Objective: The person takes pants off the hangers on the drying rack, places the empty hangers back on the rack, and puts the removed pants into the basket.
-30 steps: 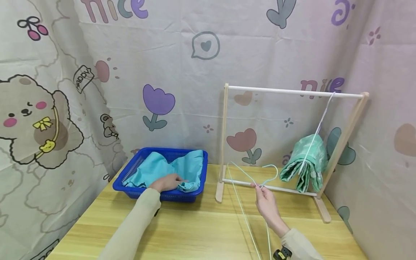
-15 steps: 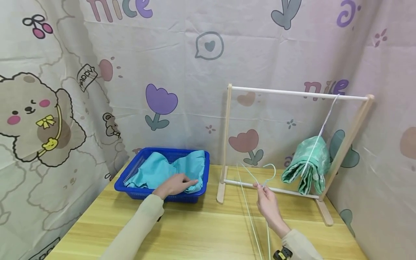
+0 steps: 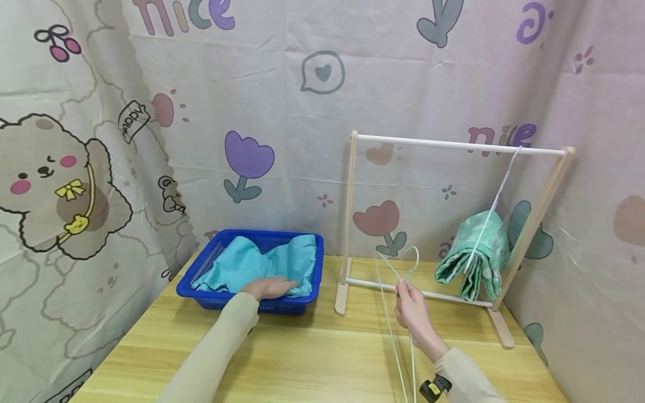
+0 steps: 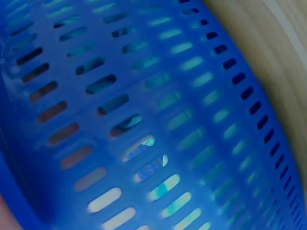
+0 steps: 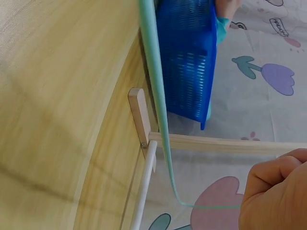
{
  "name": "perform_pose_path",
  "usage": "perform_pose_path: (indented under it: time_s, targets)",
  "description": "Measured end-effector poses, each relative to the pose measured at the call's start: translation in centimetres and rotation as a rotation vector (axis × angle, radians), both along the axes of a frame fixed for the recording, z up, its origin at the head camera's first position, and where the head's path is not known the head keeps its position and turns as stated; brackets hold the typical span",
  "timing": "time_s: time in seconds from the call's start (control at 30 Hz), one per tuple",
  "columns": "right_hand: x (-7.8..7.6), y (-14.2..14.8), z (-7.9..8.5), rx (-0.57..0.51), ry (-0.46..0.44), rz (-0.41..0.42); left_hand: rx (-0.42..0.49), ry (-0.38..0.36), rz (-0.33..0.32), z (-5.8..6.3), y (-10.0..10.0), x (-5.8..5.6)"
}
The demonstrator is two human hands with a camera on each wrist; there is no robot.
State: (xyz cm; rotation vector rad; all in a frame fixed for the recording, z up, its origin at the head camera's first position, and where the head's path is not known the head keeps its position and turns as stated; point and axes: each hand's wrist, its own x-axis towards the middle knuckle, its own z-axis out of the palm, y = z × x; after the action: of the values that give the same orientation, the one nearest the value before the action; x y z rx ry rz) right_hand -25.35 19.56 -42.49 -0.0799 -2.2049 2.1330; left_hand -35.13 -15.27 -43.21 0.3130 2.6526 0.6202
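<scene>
My right hand (image 3: pixel 414 310) grips a pale green clothes hanger (image 3: pixel 392 336) just below its hook, with the hook pointing up and the long wires hanging down. In the right wrist view the hanger (image 5: pixel 156 72) runs past the camera, and the curled fingers show at lower right. My left hand (image 3: pixel 269 287) reaches over the near rim of a blue plastic basket (image 3: pixel 183 286), against a turquoise cloth (image 3: pixel 239 263) lying inside. Its fingertips are hidden, so I cannot tell whether they pinch the cloth. The left wrist view is filled by the slotted basket wall (image 4: pixel 158 110).
A wooden rack (image 3: pixel 351 207) with a white top rail (image 3: pixel 428 141) stands at the right of the wooden table (image 3: pixel 302 364). From the rail hangs a hanger (image 3: pixel 504 179) carrying a folded green patterned cloth (image 3: pixel 476 252). Printed curtains (image 3: pixel 282 112) close off the back and sides.
My left hand has turned and flattened over the cloth, and its thumb no longer stands out. The held hanger has rotated slightly, its hook narrowing in view.
</scene>
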Motion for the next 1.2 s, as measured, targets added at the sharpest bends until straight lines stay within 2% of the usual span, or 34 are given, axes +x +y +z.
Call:
perform_pose_path:
  time_s: [0.1, 0.17, 0.33, 0.5, 0.57, 0.7, 0.97, 1.1, 1.2]
  targets:
    - [0.1, 0.0, 0.1, -0.019, 0.003, 0.005, 0.001, 0.044, 0.006, -0.3, 0.1, -0.2]
    - [0.1, 0.0, 0.2, -0.030, 0.011, 0.007, 0.016, 0.110, -0.014, -0.4, 0.2, -0.4]
    - [0.1, -0.1, 0.6, -0.061, 0.056, 0.033, 0.085, 0.297, -0.119, -0.4, 0.4, -0.9]
    - [-0.2, -0.2, 1.0, -0.090, 0.087, 0.045, 0.139, 0.415, -0.178, 0.4, 1.1, -1.5]
    - [-0.2, -0.2, 1.2, -0.096, 0.080, 0.048, 0.153, 0.435, -0.167, 0.8, 1.5, -1.6]
    - [-0.3, -0.2, 1.4, -0.097, 0.062, 0.050, 0.173, 0.424, -0.127, 1.7, 2.4, -1.7]
    - [-0.7, -0.3, 2.2, -0.107, 0.059, 0.030, 0.149, 0.485, -0.100, 3.9, 4.3, -2.4]
    - [-0.8, -0.4, 2.6, -0.128, 0.062, 0.024, 0.145, 0.467, -0.094, 4.8, 5.4, -3.1]
    - [-0.8, -0.5, 2.7, -0.148, 0.061, 0.019, 0.176, 0.456, -0.091, 5.3, 6.1, -3.5]
